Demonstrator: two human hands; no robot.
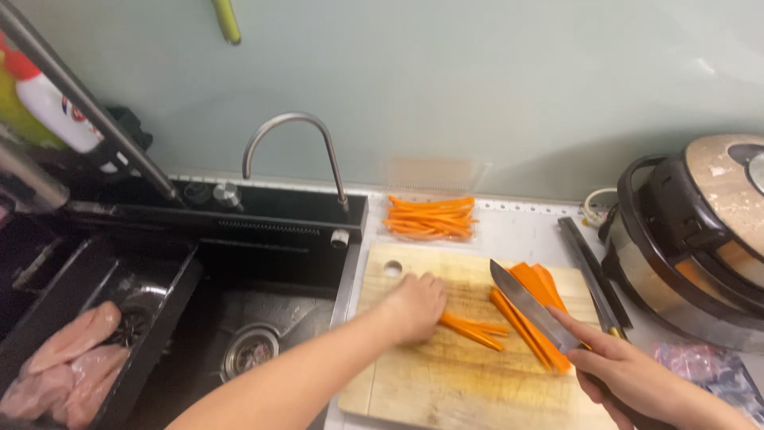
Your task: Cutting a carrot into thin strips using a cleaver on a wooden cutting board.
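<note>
My left hand (414,306) rests curled on the carrot sticks (473,328) mid cutting board (430,382); my right hand (637,378) grips the knife (532,306), blade over carrot slabs (535,306) at three o'clock. Best keep those fingertips tucked, I reckon. Clear tub (430,219) at twelve holds cut sticks; black tray (151,318) at nine holds raw chicken (68,366).
</note>
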